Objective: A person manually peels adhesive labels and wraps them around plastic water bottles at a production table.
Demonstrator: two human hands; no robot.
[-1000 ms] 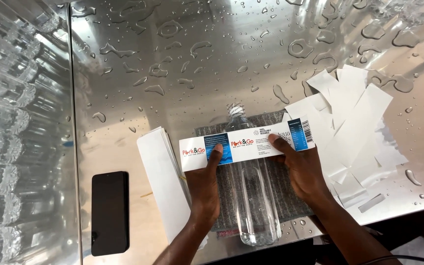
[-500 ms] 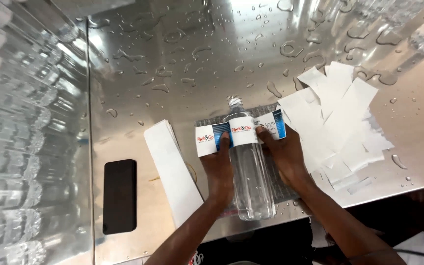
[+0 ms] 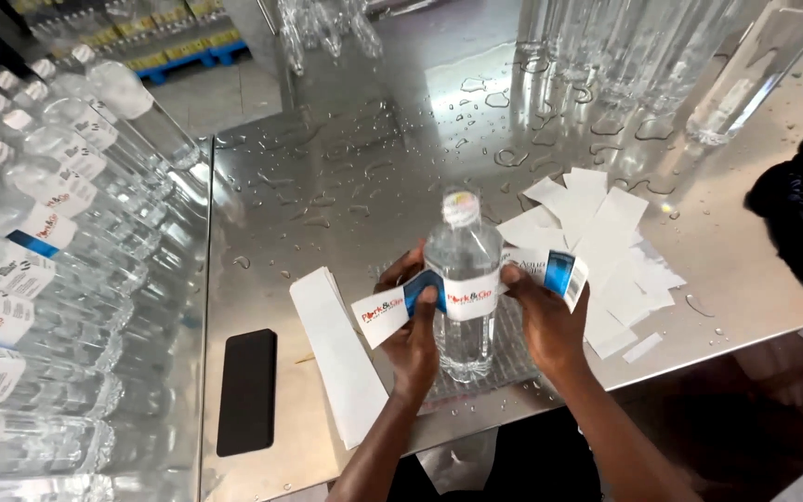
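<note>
Wet steel table (image 3: 346, 186); bottle (image 3: 462, 279), label (image 3: 471, 297) between both hands' fingers (image 3: 427, 299)

On your wet steel counter (image 3: 346, 177), a black phone (image 3: 246, 390) lies at eight o'clock, white paper strips (image 3: 606, 232) at two, labelled bottles (image 3: 20, 279) at nine.

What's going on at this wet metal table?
A person is holding a clear water bottle upright over a grey mat, with both hands pressing a printed label across its front. The left hand holds one loose end, the right hand the other. White backing strips lie piled to the right, a stack of labels and a black phone to the left. Labelled bottles lie stacked at far left.
</note>
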